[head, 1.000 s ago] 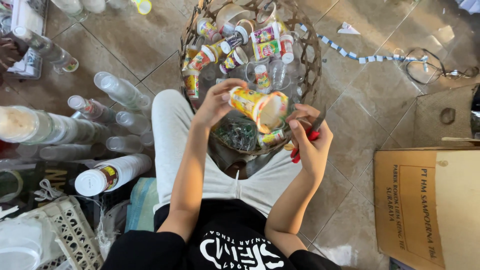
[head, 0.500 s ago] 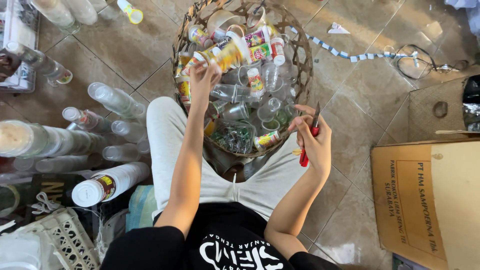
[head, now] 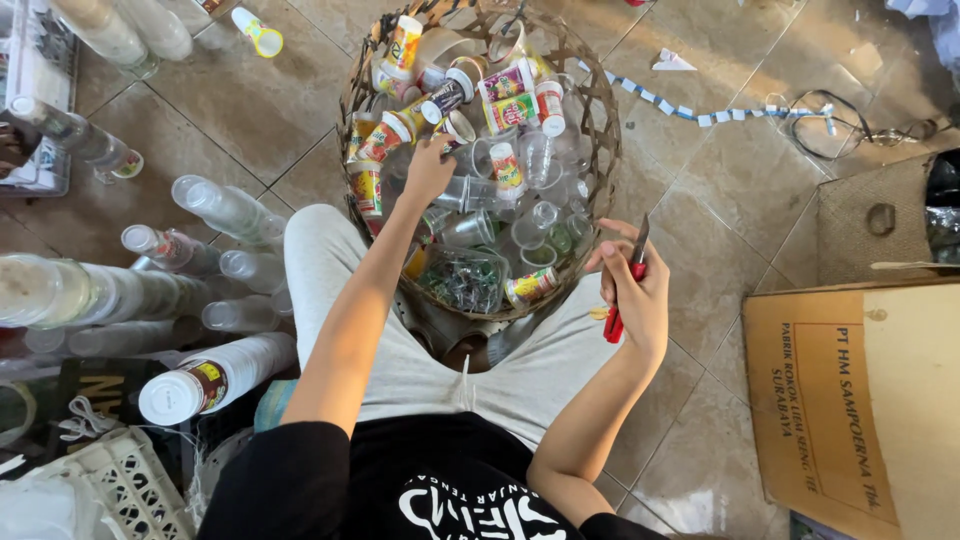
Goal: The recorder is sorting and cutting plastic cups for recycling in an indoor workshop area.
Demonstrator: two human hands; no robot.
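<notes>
Mostly plastic cups in basket

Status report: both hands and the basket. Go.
Left hand in woven basket, fingers among plastic cups. Right hand grips red-handled cutter. Nothing blocking.

Even, soft daylight; no single source identifiable. Tiled floor shows a mild sheen, brightest toward the upper right. Shadows faint and diffuse, darkest under the woven basket and in the lower left corner. Small glare spots on the clear plastic cups. Focus sharp at centre; slight softening and wide-angle stretch at the edges. No motion blur on either hand.
</notes>
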